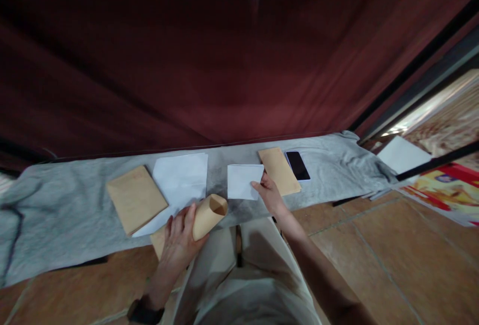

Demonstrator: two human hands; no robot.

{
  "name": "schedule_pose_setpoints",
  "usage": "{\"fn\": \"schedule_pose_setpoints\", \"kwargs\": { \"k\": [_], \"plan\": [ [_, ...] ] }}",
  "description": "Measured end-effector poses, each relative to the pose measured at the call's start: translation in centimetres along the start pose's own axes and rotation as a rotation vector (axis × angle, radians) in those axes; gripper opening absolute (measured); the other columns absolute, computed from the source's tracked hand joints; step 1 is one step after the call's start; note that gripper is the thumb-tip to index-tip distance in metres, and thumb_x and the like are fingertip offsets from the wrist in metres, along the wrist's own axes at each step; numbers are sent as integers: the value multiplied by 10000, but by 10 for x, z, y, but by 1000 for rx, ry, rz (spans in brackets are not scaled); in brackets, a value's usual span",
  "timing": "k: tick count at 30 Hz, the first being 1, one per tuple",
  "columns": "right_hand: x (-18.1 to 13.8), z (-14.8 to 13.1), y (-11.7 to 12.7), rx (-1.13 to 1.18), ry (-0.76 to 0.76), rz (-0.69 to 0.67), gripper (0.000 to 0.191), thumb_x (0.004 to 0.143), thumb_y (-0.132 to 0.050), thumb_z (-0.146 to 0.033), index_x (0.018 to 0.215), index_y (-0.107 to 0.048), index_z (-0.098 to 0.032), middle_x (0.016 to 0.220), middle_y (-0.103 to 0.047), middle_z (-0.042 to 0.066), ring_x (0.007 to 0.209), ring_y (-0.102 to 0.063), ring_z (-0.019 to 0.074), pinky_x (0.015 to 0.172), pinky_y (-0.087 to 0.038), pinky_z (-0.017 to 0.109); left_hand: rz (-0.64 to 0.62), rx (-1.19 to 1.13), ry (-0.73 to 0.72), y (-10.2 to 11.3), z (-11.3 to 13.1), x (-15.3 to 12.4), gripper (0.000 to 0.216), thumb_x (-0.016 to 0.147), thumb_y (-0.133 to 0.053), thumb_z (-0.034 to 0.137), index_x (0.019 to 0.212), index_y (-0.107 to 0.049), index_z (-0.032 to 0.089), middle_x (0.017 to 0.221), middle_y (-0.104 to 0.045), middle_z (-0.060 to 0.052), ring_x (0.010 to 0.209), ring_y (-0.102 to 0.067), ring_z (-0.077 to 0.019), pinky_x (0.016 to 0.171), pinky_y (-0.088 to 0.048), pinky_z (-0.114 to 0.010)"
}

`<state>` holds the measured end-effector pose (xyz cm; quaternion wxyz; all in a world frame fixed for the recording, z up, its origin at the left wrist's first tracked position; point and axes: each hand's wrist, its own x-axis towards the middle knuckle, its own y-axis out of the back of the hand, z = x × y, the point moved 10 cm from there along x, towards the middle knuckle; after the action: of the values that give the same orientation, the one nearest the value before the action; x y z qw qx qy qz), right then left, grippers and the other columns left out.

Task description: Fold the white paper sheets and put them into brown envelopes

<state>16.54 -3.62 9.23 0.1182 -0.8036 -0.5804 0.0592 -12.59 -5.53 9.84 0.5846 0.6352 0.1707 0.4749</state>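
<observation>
My left hand (pixel 181 235) is wrapped round a brown paper envelope (pixel 207 215), whose mouth gapes toward the right. Between thumb and fingers, my right hand (pixel 270 192) grips a folded white sheet of paper (pixel 243 181) by its right side. The sheet is just right of the envelope's mouth, apart from it. Beyond my left hand lie large white sheets (pixel 183 172), partly under a stack of brown envelopes (pixel 136 197). Another brown envelope (pixel 279 167) rests just right of the folded sheet, partly behind my right hand.
A grey cloth (pixel 329 165) covers the long low surface in front of me. On it, a phone (pixel 298 165) touches the right envelope. A dark red curtain-like panel (pixel 224 65) rises behind. A colourful printed box (pixel 449 190) lies at right above the tiled floor (pixel 374 255).
</observation>
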Motion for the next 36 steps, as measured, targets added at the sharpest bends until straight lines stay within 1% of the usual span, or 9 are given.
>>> {"fn": "schedule_pose_setpoints", "kwargs": {
  "k": [2,7,10,13,18,22,26,29,36],
  "plan": [
    [-11,-9,-3,20,35,21,285,764,-748,-418,947,-658,-219,907,-740,17,876,-664,198,821,-534,321,16,-5,3,1,1,0,828,926,-526,494,1595,-181,148,1357,-552,-210,1280,-513,-367,1117,-367,-575],
    [-32,-14,-8,-51,59,42,180,793,-747,-368,831,-633,-233,799,-695,-23,778,-631,165,786,-513,286,2,-13,10,0,5,-1,804,936,-513,508,1583,-203,147,1391,-523,-224,1329,-477,-378,1135,-333,-608],
    [-39,-14,-14,21,47,66,216,811,-723,-386,940,-648,-229,958,-734,17,896,-664,188,858,-521,317,8,-20,16,-1,8,-2,791,931,-521,497,1574,-217,149,1402,-511,-226,1341,-470,-377,1133,-329,-625],
    [-45,-13,-18,133,19,138,315,826,-695,-396,1086,-624,-234,1138,-727,54,1010,-675,206,923,-526,354,17,-14,24,-2,11,-3,792,923,-540,469,1566,-232,125,1410,-504,-245,1358,-456,-384,1142,-307,-645],
    [-58,-5,-26,154,-53,216,342,836,-643,-371,1151,-591,-248,1196,-708,69,1060,-679,212,948,-539,375,48,27,33,-4,17,-6,778,910,-578,429,1554,-282,108,1411,-512,-254,1371,-454,-380,1173,-264,-636],
    [-63,3,-30,191,-84,219,303,828,-627,-340,1122,-594,-273,1159,-711,55,1068,-684,215,957,-538,384,52,54,33,-7,21,-8,759,898,-598,416,1538,-336,103,1406,-517,-262,1366,-463,-388,1174,-248,-646],
    [-63,10,-23,309,-112,296,266,787,-684,-309,1045,-622,-281,1072,-726,10,1001,-693,192,920,-546,352,42,102,-21,-11,29,-9,742,879,-625,387,1518,-377,103,1400,-522,-272,1368,-460,-400,1172,-241,-644],
    [-62,13,-22,390,-125,325,262,768,-719,-298,1013,-627,-277,1037,-731,-8,977,-689,180,900,-548,341,16,91,-38,-12,35,-8,768,858,-643,354,1528,-364,105,1388,-530,-264,1366,-461,-393,1181,-233,-634],
    [-70,21,-27,465,-124,433,258,801,-702,-300,1031,-593,-260,1005,-720,-8,950,-689,163,868,-551,310,-45,73,23,-11,47,-2,847,803,-677,284,1560,-329,132,1427,-489,-257,1381,-435,-409,1170,-232,-660]
  ]
}}
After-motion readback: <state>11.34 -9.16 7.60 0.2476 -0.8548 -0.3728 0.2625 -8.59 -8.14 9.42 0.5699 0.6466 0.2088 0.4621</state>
